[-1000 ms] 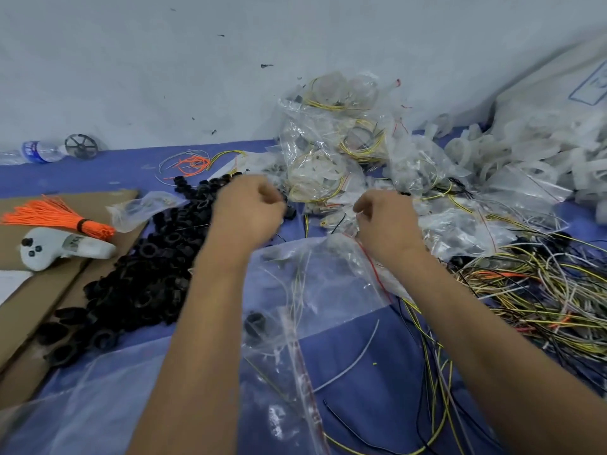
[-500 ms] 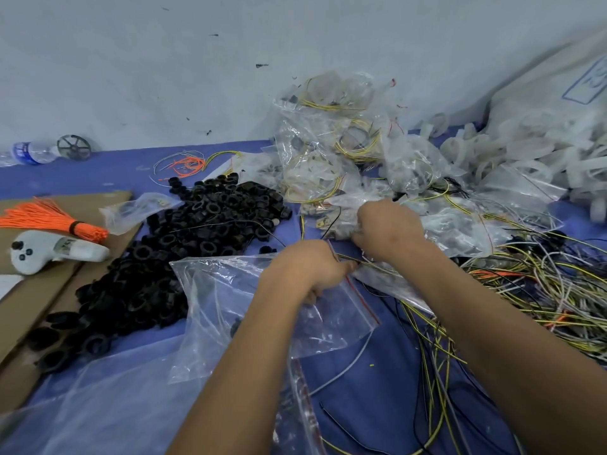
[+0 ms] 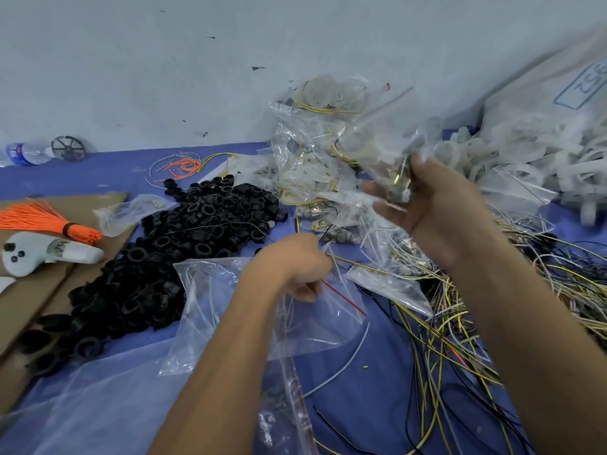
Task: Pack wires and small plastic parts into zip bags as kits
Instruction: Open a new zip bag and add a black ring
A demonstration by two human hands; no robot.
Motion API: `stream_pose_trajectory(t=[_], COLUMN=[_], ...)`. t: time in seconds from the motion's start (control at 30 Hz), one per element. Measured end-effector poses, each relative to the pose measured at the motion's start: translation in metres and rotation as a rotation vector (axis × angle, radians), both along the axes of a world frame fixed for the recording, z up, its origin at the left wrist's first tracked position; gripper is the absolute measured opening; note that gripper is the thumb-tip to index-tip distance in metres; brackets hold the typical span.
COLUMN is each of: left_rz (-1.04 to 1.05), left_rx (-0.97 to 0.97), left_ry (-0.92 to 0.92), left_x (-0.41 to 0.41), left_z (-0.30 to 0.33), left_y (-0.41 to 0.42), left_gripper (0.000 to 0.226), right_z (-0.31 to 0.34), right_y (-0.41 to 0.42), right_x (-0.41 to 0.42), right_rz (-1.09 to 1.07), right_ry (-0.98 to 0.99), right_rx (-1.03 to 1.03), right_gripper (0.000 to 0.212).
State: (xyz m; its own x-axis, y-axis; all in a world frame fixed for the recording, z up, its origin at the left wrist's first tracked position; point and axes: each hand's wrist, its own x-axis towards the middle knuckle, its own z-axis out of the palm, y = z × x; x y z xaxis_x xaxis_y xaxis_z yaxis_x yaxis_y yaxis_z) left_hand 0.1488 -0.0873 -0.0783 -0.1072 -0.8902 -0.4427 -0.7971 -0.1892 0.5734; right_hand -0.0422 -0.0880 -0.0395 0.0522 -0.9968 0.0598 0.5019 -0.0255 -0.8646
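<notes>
My left hand [image 3: 295, 264] grips the mouth of a clear zip bag [image 3: 230, 310] by its red seal strip, low over the blue table. A yellow wire runs from that hand toward the wire tangle [image 3: 460, 323] on the right. My right hand [image 3: 437, 205] is raised further back and pinches a filled zip bag [image 3: 384, 139] between thumb and fingers; that bag is blurred. Beyond it lies a heap of packed bags [image 3: 308, 159]. A pile of black plastic rings [image 3: 184, 244] sits left of my left hand.
White plastic parts [image 3: 542, 159] heap up at the back right by a large sack. On the cardboard [image 3: 33, 297] at left lie orange ties [image 3: 42, 218] and a white controller [image 3: 36, 254]. A loose plastic sheet [image 3: 82, 405] covers the front left. A bottle [image 3: 23, 154] lies by the wall.
My left hand came from the black rings to the bag's mouth. My right hand rose up and to the right with a filled bag.
</notes>
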Motion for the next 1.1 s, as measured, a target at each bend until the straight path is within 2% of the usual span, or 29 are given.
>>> stream_pose_trajectory(t=[0.1,0.2,0.3,0.4,0.47,0.5,0.57,0.7,0.73,0.8,0.87,1.0,1.1], left_rz=[0.024,0.062,0.089,0.092,0.088,0.073,0.016,-0.038,-0.042,-0.065,-0.107,-0.18,-0.234], left_rx=[0.07,0.05,-0.052,-0.146,-0.177,-0.183,-0.169,-0.146,-0.149,-0.139,-0.124,-0.098,-0.062], left_ry=[0.102,0.123,0.084,0.042,0.062,0.066,0.06,0.056,0.06,0.073,0.087,0.154,0.235], left_x=[0.002,0.002,0.006,0.011,0.013,0.012,0.01,0.002,0.001,-0.001,-0.004,-0.014,-0.026], left_z=[0.004,0.007,0.011,0.016,0.02,0.022,0.024,0.028,0.03,0.033,0.036,0.044,0.048], left_y=[0.002,0.006,0.006,0.004,0.005,0.006,0.01,0.015,0.016,0.019,0.023,0.032,0.039], left_gripper=[0.019,0.025,0.026,0.03,0.032,0.032,0.032,0.032,0.032,0.031,0.031,0.028,0.03], right_z=[-0.027,-0.056,-0.077,-0.088,-0.09,-0.091,-0.089,-0.083,-0.082,-0.079,-0.076,-0.076,-0.076], right_y=[0.024,0.038,0.041,0.037,0.036,0.036,0.038,0.042,0.044,0.046,0.048,0.051,0.046], right_x=[0.016,0.031,0.035,0.03,0.026,0.024,0.024,0.026,0.023,0.019,0.022,0.028,0.028], right_rz=[0.078,0.075,-0.113,-0.333,-0.372,-0.327,-0.109,0.277,0.367,0.527,0.519,0.337,0.314], right_ry=[-0.107,0.005,0.355,0.723,0.907,0.915,0.778,0.485,0.459,0.507,0.57,0.615,0.669], right_rx=[0.084,0.119,0.057,-0.085,-0.183,-0.215,-0.192,0.025,0.02,-0.074,-0.122,-0.096,-0.119], right_gripper=[0.012,0.002,0.01,0.005,0.003,0.005,0.013,0.031,0.037,0.035,0.027,0.021,0.035])
